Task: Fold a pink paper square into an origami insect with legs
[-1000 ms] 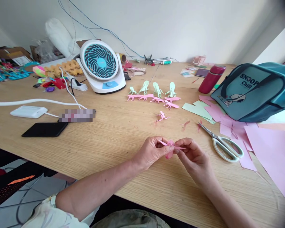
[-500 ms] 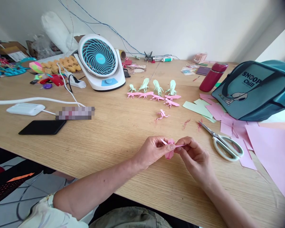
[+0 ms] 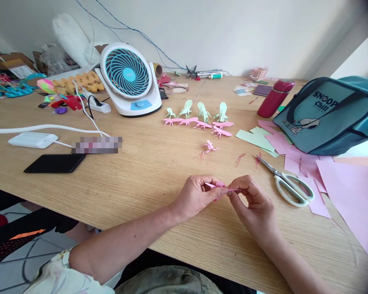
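Note:
Low over the near part of the table, my left hand [image 3: 199, 194] is closed on a pink folded-paper figure [image 3: 219, 185], pinching it between thumb and fingers. My right hand [image 3: 254, 200] pinches a thin pink strip that sticks out from the figure's right side. Much of the figure is hidden by my fingers. A small pink paper piece with bent legs [image 3: 209, 147] lies just beyond my hands. Farther back stand pink paper insects [image 3: 202, 125] in a row, with several pale green ones [image 3: 203, 111] behind them.
Scissors [image 3: 286, 183] lie right of my hands, by pink paper sheets [image 3: 349, 196] and green strips [image 3: 257, 141]. A red bottle [image 3: 275, 98] and a teal bag [image 3: 328, 116] stand back right. Left are a fan [image 3: 129, 77], a black phone [image 3: 55, 163] and a white adapter [image 3: 33, 139].
The pink figure has turned in my fingers, so less of it shows below my left thumb. My hands have otherwise barely moved.

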### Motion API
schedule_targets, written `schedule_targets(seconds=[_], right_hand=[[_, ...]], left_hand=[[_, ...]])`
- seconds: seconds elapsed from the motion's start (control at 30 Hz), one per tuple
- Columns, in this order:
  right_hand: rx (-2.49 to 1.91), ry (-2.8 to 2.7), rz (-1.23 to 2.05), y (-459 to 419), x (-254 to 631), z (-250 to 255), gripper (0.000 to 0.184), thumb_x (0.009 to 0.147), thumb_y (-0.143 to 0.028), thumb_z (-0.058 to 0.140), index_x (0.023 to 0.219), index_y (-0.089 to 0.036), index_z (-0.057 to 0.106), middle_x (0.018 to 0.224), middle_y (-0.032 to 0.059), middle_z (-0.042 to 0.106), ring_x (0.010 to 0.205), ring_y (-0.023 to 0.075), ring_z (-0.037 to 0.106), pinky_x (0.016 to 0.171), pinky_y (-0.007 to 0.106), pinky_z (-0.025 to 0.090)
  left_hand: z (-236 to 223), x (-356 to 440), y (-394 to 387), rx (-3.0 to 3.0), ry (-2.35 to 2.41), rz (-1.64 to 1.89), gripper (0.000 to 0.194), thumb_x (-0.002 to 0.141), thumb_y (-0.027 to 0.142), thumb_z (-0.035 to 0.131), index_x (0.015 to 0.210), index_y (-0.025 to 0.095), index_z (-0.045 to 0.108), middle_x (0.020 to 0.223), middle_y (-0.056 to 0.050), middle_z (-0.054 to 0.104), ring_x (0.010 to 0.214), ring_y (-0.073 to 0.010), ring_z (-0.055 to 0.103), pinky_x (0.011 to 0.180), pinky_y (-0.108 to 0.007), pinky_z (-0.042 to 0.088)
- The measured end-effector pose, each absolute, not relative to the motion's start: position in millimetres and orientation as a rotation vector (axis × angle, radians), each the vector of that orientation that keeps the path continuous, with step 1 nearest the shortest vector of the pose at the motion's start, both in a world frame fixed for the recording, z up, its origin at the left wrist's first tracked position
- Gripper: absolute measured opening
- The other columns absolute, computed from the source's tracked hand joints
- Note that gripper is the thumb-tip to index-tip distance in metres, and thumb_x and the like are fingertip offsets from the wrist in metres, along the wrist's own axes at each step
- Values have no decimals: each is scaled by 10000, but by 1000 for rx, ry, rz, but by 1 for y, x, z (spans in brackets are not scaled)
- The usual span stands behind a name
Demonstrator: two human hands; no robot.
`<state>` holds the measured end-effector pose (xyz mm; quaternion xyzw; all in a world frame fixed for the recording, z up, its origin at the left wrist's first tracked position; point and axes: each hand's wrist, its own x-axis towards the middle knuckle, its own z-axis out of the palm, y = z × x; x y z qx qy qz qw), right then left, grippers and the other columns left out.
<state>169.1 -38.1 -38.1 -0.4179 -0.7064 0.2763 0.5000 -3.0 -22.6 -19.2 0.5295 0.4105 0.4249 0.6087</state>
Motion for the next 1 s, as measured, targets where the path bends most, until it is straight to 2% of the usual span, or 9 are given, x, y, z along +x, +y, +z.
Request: schedule_targets(seconds=[0.4, 0.73, 1.0], right_hand=[[-950, -1821, 526, -39, 169, -32, 227, 865, -39, 587, 948, -248, 616, 853, 23, 575, 752, 168, 556, 652, 324, 468], [-946, -1796, 539, -40, 170, -30, 224, 869, -46, 579, 937, -253, 630, 850, 32, 582, 763, 185, 572, 659, 333, 466], [-952, -1816, 523, -42, 169, -29, 227, 868, -32, 588, 937, -246, 620, 861, 28, 579, 760, 172, 566, 654, 323, 461]], left_hand=[[-20, -5, -23, 1250, 923, 968, 381, 735, 477, 803, 769, 106, 722, 655, -22, 650, 596, -102, 559, 591, -207, 449], [-23, -6, -21, 1255, 895, 989, 378, 737, 475, 802, 766, 106, 724, 629, -6, 606, 594, -92, 522, 571, -201, 396], [-18, -5, -23, 1228, 899, 1010, 383, 705, 478, 824, 728, 113, 710, 631, 7, 612, 585, -85, 535, 579, -196, 427]])
